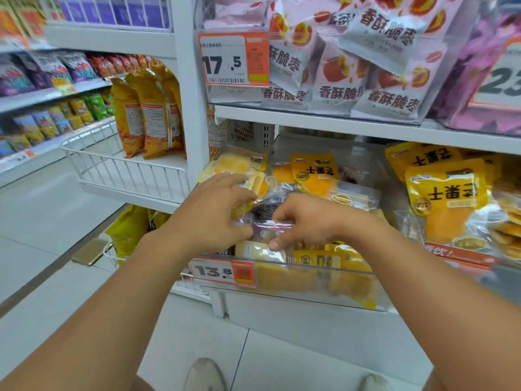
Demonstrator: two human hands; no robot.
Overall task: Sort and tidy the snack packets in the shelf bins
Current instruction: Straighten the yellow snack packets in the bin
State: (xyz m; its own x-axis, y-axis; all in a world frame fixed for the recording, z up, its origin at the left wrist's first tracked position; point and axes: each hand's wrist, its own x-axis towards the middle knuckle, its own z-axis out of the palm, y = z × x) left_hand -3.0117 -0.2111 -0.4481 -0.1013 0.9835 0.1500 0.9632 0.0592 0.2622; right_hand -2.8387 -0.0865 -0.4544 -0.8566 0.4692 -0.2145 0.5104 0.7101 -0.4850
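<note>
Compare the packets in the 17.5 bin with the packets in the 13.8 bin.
The 17.5 bin packets are pale pink-white with red fruit pictures; the 13.8 bin packets are yellow with clear windows. The 17.5 bin packets sit on the upper shelf, untouched; both hands reach among the 13.8 bin packets below. Both are jumbled.

White shelf (324, 124) carries clear bin (310, 280) of yellow packets (445, 190).

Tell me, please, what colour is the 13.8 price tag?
White with an orange border, seen in the head view.
</note>
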